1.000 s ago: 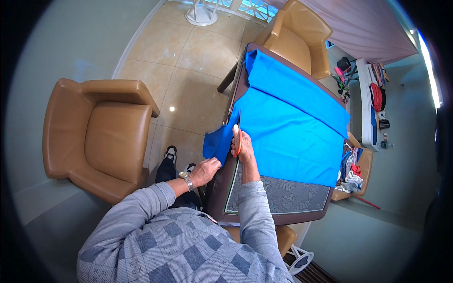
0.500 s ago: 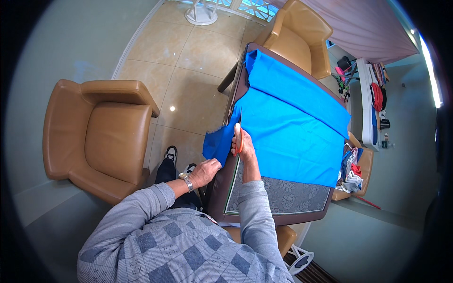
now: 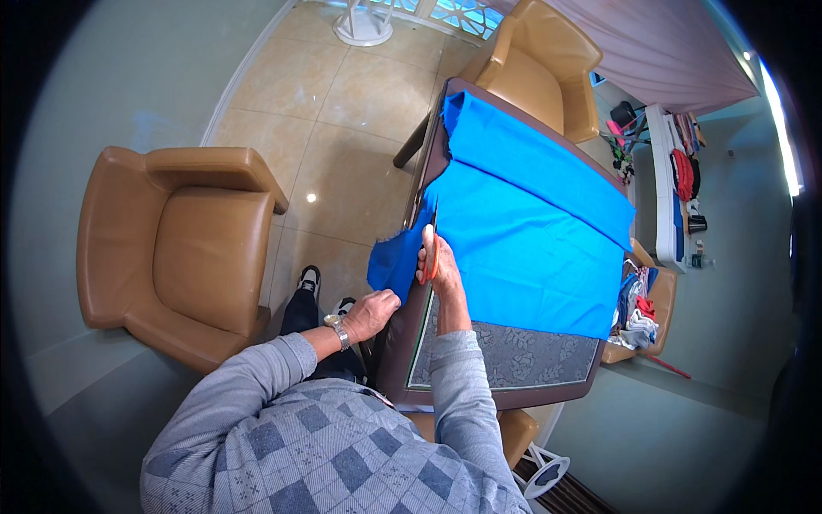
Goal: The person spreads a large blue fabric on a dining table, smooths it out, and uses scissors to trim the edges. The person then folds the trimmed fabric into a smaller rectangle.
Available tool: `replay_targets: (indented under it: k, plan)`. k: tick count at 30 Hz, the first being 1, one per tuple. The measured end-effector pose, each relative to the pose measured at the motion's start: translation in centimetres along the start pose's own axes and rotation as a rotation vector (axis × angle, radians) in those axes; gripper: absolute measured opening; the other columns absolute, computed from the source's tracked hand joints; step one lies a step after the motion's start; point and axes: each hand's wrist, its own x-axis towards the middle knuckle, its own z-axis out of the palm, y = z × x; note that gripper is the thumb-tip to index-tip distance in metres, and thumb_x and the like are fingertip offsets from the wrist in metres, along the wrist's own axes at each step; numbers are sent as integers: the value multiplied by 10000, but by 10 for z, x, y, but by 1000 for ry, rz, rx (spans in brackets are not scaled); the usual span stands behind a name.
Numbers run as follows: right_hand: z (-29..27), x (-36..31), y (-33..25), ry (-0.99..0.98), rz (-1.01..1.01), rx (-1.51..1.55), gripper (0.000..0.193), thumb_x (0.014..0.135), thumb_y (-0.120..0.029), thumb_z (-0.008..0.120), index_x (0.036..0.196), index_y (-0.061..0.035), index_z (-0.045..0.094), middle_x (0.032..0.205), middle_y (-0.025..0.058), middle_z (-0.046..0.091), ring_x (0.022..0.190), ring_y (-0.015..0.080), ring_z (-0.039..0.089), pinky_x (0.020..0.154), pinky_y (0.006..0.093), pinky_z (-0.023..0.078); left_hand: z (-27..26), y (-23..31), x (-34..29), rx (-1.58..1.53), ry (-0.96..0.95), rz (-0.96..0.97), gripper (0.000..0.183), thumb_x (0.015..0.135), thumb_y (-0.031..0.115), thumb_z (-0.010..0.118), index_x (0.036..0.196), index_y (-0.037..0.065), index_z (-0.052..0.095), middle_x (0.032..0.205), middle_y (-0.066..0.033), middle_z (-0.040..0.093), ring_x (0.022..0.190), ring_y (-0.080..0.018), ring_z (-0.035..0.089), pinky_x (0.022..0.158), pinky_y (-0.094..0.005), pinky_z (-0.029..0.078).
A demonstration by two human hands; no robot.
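The right hand [image 3: 443, 264] is closed around the orange handles of a pair of scissors [image 3: 436, 257], whose dark blades point to twelve o'clock into the blue cloth [image 3: 531, 248]. The left hand [image 3: 372, 313], at eight o'clock from the right one, has its fingers curled narrow and pinches the lower end of a frayed blue strip [image 3: 394, 259], which hangs over the edge. A silver watch [image 3: 338, 326] circles the left wrist.

The cloth spreads from the right hand toward two and three o'clock, with a wide fold along its far side. It covers most of the brown-rimmed tabletop [image 3: 514, 358]; a grey, flower-patterned part shows at five o'clock from the scissors.

From the middle of the view, a tan armchair [image 3: 210, 253] stands at nine o'clock, another armchair [image 3: 527, 77] at one, and a chair heaped with clothes [image 3: 638, 321] just past three. A white side table [image 3: 665, 188] stands between two and three, below a pink curtain [image 3: 651, 51]. Beige tiles [image 3: 360, 163] cover the floor.
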Motion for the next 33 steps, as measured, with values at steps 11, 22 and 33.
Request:
replay_targets:
  k: [11,22,33]
  plan:
    - [12,-7,2,73,32,-8,476,1045,-626,655,969,-181,504,712,-45,472,515,96,460,433,292,375,-4,4,1,19,-2,10,22,1004,52,622,1026,47,621,969,-154,630,915,-379,688,800,-470,587]
    - [10,-3,-2,51,-8,1,528,1007,-678,688,954,-180,523,713,-35,499,527,107,481,447,297,410,-2,1,-3,7,-1,27,42,1000,45,622,1036,36,640,972,-163,641,908,-389,687,793,-477,592]
    - [8,1,3,51,-16,-46,528,1034,-646,668,945,-144,535,709,-16,500,524,118,488,436,304,427,-3,1,-5,10,-15,41,40,988,31,628,1027,24,633,966,-163,632,903,-382,676,797,-466,587]
